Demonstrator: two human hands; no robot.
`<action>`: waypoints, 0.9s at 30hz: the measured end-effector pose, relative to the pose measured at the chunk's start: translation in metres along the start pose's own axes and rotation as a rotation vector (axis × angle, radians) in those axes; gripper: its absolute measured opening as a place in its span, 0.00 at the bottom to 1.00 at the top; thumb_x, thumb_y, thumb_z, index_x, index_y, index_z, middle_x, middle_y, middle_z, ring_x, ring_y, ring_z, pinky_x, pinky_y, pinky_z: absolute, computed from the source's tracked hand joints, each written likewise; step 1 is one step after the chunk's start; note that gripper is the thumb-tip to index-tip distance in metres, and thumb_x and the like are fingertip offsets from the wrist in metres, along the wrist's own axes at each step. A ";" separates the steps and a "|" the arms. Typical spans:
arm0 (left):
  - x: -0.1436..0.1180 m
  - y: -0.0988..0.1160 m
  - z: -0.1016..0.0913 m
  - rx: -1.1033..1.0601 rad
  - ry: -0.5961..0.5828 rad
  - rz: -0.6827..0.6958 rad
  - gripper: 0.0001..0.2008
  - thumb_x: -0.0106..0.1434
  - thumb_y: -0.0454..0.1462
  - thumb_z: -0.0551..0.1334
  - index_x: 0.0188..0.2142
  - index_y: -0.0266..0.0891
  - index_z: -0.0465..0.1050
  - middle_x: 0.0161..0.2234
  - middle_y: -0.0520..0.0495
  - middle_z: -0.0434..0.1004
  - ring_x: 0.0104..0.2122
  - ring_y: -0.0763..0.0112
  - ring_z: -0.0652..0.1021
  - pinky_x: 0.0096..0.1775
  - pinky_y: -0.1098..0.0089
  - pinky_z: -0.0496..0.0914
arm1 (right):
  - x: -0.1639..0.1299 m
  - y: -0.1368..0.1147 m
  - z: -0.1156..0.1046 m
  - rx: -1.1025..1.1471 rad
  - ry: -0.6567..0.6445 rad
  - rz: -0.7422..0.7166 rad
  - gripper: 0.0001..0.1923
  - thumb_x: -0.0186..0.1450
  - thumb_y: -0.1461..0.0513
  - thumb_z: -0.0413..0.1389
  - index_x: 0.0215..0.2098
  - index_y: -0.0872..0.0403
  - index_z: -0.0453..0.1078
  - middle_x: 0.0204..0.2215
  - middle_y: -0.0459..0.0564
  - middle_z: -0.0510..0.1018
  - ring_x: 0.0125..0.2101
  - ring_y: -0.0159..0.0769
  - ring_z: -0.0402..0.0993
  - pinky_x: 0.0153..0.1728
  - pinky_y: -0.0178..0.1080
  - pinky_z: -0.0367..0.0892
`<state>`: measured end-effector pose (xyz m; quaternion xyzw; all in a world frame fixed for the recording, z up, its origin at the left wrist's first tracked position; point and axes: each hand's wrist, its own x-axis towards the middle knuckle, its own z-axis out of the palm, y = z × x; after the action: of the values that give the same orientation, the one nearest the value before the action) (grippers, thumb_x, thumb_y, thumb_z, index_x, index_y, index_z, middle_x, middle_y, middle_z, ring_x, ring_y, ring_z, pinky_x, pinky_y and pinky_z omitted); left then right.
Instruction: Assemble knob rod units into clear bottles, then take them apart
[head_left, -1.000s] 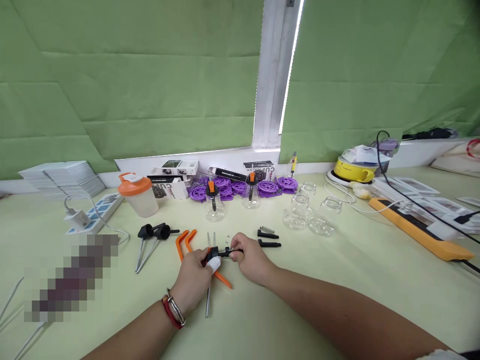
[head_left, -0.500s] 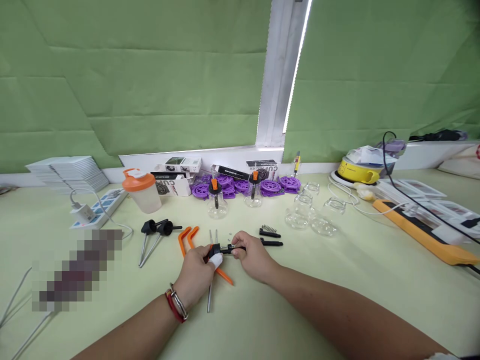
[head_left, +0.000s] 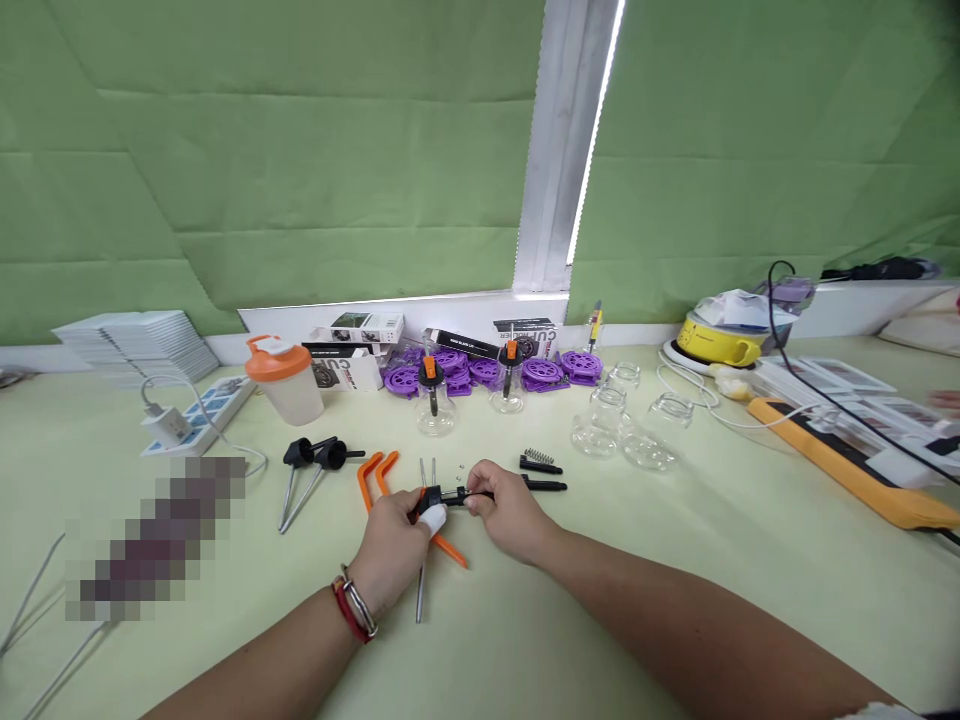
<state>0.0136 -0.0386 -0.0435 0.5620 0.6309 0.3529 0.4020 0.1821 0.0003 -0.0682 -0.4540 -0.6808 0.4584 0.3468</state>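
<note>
My left hand (head_left: 394,540), with white wrapping on the thumb, grips a black plastic sprayer head (head_left: 430,500). My right hand (head_left: 510,510) pinches a slim black rod (head_left: 454,499) that meets the head from the right; how they join is partly covered by my fingers. Orange levers (head_left: 367,478) lie beside and under my left hand, and a metal tube (head_left: 420,595) sticks out below it. Right of my right hand are black rods (head_left: 546,485) and a metal spring (head_left: 538,456). Tiny metal bits (head_left: 460,472) rest just beyond my fingers.
Two more black heads with tubes (head_left: 328,455) lie left. Behind stand glass bottles with sprayer tops (head_left: 435,415), purple wheel-like parts (head_left: 544,374) and boxes (head_left: 352,372). Open glass bottles (head_left: 595,435) and an orange power strip (head_left: 847,465) are right; a shaker cup (head_left: 289,395) is left.
My hands keep nearly the same hold on the sprayer head and rod, with only a slight shift of the right fingers. The whole view has drifted a little.
</note>
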 end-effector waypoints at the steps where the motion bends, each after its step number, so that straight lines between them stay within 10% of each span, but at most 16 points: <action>1: 0.000 0.001 0.000 -0.006 -0.003 -0.002 0.11 0.53 0.43 0.59 0.29 0.37 0.71 0.26 0.47 0.67 0.28 0.64 0.68 0.31 0.64 0.63 | 0.000 0.000 0.000 0.001 0.001 0.002 0.05 0.58 0.66 0.51 0.34 0.52 0.62 0.25 0.43 0.71 0.25 0.31 0.63 0.27 0.33 0.59; 27: 0.001 -0.003 0.002 0.040 0.014 0.053 0.11 0.53 0.42 0.59 0.30 0.36 0.74 0.25 0.47 0.67 0.25 0.65 0.67 0.30 0.63 0.62 | 0.003 0.000 -0.001 -0.083 0.012 0.031 0.13 0.59 0.65 0.53 0.43 0.52 0.62 0.27 0.45 0.73 0.29 0.35 0.69 0.32 0.37 0.62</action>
<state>0.0140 -0.0380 -0.0470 0.5840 0.6254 0.3546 0.3770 0.1819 0.0033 -0.0676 -0.4813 -0.6901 0.4324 0.3243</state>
